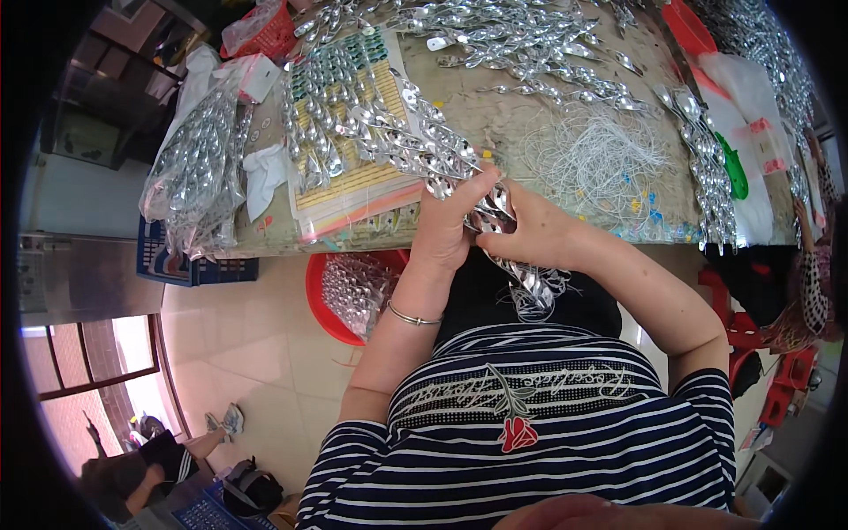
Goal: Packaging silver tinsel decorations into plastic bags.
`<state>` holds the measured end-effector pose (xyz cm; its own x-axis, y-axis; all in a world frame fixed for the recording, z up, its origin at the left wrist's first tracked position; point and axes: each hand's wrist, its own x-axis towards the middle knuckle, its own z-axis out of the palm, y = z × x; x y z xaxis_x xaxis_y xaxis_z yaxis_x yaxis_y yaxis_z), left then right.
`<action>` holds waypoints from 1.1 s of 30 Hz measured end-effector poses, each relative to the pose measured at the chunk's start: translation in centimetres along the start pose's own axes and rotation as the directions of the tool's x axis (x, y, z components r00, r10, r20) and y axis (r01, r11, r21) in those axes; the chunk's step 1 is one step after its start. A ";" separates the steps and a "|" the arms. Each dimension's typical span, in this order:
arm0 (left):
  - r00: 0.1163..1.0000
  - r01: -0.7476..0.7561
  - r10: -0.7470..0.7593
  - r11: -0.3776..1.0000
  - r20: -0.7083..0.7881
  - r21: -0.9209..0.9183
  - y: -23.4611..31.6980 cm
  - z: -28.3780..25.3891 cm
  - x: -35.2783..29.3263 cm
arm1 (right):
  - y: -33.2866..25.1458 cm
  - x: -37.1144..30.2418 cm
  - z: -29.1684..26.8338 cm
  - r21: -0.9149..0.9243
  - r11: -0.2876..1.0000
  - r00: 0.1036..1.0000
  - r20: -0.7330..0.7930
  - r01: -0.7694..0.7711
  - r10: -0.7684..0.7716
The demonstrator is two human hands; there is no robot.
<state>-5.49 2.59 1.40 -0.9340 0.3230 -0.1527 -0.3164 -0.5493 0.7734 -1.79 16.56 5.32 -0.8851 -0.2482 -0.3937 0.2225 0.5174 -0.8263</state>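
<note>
Both of my hands are closed around a bundle of shiny silver twisted strips [450, 152] at the table's near edge. My left hand [444, 221] wraps it from the left, thumb on top. Close beside it, my right hand [541, 228] grips the same bundle from the right. The strips' far ends fan out over the table toward the left, and their near ends hang down over my lap with thin white strings. Beyond my left hand lies a yellow striped mat [340, 212] with rows of similar strips on its upper part. A tangle of white string [609, 155] lies right of my hands.
More silver strips [530, 40] cover the table's far side. Plastic-bagged strips [196, 168] lie at the left, above a blue crate [199, 269]. A red basin [327, 318] with bagged strips stands on the floor. A green-handled tool [731, 166] lies at the right. Other people are at both sides.
</note>
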 end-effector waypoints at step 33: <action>0.994 -0.031 0.024 0.998 0.102 0.061 1.9 -1.9 -0.6 | -3.1 1.2 -0.7 0.041 0.999 0.999 -0.007 -0.034 0.034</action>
<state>-5.86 -0.15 1.82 -0.9195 0.3867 -0.0702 -0.2770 -0.5110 0.8137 -3.86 15.20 7.70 -0.8798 -0.2247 -0.4190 0.2688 0.4918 -0.8282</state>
